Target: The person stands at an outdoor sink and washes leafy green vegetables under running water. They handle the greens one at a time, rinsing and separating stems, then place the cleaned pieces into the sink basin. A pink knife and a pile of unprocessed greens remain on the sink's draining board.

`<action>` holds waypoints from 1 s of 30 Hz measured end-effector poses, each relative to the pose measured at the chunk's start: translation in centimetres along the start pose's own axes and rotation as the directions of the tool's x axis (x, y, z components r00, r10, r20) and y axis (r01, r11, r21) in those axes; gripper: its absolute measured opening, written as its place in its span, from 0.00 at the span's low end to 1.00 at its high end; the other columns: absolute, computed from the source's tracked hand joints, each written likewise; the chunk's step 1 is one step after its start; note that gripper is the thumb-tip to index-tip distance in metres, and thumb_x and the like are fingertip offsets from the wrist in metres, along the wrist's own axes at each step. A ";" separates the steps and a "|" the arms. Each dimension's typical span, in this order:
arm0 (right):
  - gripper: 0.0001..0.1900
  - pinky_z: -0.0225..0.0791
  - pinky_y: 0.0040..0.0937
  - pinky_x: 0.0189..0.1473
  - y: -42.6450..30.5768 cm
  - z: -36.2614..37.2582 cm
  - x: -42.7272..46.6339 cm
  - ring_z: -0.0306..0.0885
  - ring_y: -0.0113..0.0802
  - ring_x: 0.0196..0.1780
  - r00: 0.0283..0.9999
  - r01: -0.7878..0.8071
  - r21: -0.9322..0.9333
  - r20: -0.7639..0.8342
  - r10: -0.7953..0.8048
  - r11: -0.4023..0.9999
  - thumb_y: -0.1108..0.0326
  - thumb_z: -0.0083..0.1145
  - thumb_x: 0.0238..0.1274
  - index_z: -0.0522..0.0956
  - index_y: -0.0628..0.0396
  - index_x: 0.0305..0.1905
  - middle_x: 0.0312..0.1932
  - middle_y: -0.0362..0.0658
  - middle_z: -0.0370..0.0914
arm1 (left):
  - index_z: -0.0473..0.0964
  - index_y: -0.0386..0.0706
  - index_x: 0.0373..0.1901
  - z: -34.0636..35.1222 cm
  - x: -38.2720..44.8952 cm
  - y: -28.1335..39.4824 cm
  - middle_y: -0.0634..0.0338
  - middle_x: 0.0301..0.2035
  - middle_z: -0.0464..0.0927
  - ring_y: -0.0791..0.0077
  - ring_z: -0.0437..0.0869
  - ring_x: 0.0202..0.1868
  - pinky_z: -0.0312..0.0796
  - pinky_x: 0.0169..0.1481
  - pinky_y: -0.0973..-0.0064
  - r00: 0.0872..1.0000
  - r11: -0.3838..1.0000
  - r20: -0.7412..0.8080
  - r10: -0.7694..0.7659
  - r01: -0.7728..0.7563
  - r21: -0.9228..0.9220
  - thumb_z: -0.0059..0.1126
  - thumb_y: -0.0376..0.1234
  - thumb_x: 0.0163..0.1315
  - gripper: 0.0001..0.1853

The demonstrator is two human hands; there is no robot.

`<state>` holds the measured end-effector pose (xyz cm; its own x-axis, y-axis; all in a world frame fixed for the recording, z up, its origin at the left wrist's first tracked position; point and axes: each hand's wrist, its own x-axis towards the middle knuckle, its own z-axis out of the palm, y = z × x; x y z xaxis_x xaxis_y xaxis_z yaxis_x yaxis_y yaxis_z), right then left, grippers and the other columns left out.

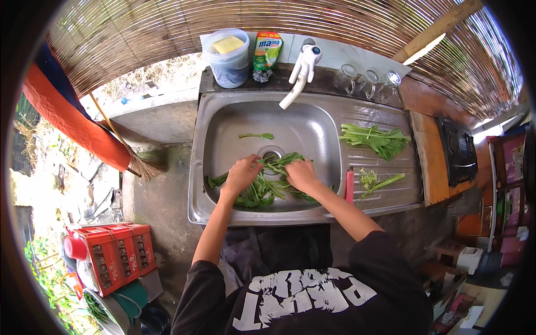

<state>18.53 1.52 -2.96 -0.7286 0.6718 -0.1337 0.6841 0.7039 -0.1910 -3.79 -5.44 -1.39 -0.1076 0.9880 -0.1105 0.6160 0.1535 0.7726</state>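
Both hands are over the basin of a stainless steel sink (226, 115), among loose leafy greens (259, 194). My left hand (243, 173) has its thumb and fingers bent together on a thin green piece near the drain (271, 153). To its right, my right hand (300, 173) is closed around greens whose leaves stick out past the knuckles. One small leaf with its stem (256, 135) lies apart, farther back in the basin. On the ribbed drainboard rests a bunch of greens (377, 140), with cut stems (383, 184) nearer me. A slim red object (349, 186) lies beside the basin rim.
A white faucet (300, 75) overhangs the basin. Behind stand a plastic tub (228, 67) with a yellow sponge (228, 45), a dish soap pouch (267, 52), a metal scourer (262, 76) and glass mugs (348, 77). A black gas stove (456, 150) is right; a red bottle crate (119, 257) left.
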 end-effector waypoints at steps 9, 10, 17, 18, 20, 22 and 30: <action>0.10 0.67 0.23 0.35 -1.0 -8.5 -1.3 0.73 0.18 0.33 0.987 -0.036 0.918 -0.029 0.158 0.394 0.65 0.63 0.68 0.80 0.61 0.45 0.28 0.35 0.78 | 0.78 0.35 0.54 0.4 -0.4 4.9 0.57 0.44 0.85 0.76 0.83 0.46 0.75 0.50 0.73 0.975 0.735 0.000 0.221 -0.167 -0.657 0.60 0.35 0.70 0.16; 0.10 0.68 0.24 0.36 -1.2 -9.2 -1.2 0.74 0.19 0.34 0.987 -0.016 0.936 -0.040 0.153 0.352 0.65 0.62 0.68 0.80 0.61 0.45 0.30 0.35 0.78 | 0.79 0.34 0.53 0.2 -0.5 6.0 0.60 0.43 0.85 0.79 0.82 0.46 0.74 0.51 0.75 0.981 0.673 -0.024 0.193 -0.150 -0.724 0.60 0.33 0.71 0.14; 0.13 0.69 0.23 0.40 -2.8 -14.1 -0.5 0.75 0.21 0.37 0.957 0.181 0.959 -0.224 0.187 0.219 0.64 0.62 0.69 0.79 0.62 0.50 0.36 0.37 0.80 | 0.81 0.33 0.49 -3.3 -0.8 10.1 0.60 0.35 0.85 0.80 0.83 0.41 0.75 0.48 0.77 0.977 0.746 -0.142 0.157 -0.212 -0.632 0.61 0.34 0.70 0.13; 0.14 0.69 0.22 0.39 -3.2 -14.7 -0.4 0.76 0.21 0.36 0.954 0.184 0.961 -0.225 0.198 0.205 0.64 0.63 0.68 0.80 0.61 0.51 0.37 0.38 0.80 | 0.81 0.32 0.49 -3.6 -1.1 10.6 0.59 0.35 0.86 0.80 0.84 0.40 0.75 0.48 0.76 0.978 0.752 -0.143 0.154 -0.210 -0.625 0.61 0.34 0.70 0.14; 0.14 0.70 0.23 0.39 -3.4 -14.9 -0.2 0.77 0.22 0.36 0.950 0.192 0.921 -0.261 0.170 0.340 0.64 0.64 0.67 0.81 0.62 0.50 0.38 0.40 0.82 | 0.81 0.32 0.50 -4.2 -1.6 11.4 0.58 0.35 0.86 0.79 0.84 0.40 0.76 0.47 0.76 0.977 0.773 -0.153 0.151 -0.213 -0.598 0.60 0.34 0.70 0.14; 0.13 0.71 0.23 0.38 -3.6 -15.1 -0.3 0.79 0.22 0.36 0.939 0.210 0.881 -0.303 0.164 0.423 0.64 0.65 0.66 0.82 0.63 0.47 0.39 0.41 0.83 | 0.81 0.32 0.51 -4.6 -2.0 12.0 0.57 0.37 0.86 0.78 0.85 0.40 0.76 0.47 0.76 0.973 0.796 -0.169 0.157 -0.226 -0.561 0.60 0.34 0.71 0.15; 0.09 0.73 0.25 0.37 -4.1 -16.0 -1.1 0.83 0.24 0.37 0.938 0.132 0.869 -0.266 0.224 0.477 0.70 0.63 0.65 0.82 0.65 0.42 0.33 0.44 0.85 | 0.79 0.30 0.50 -4.8 -2.5 12.4 0.55 0.36 0.87 0.78 0.85 0.41 0.76 0.48 0.76 0.972 0.807 -0.139 0.188 -0.234 -0.542 0.58 0.35 0.72 0.15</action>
<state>17.09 1.64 13.56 -0.5210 0.8487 0.0903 0.2000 0.2242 -0.9538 0.38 -6.10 11.49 -0.0968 0.9875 0.1247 0.0994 -0.1151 0.9884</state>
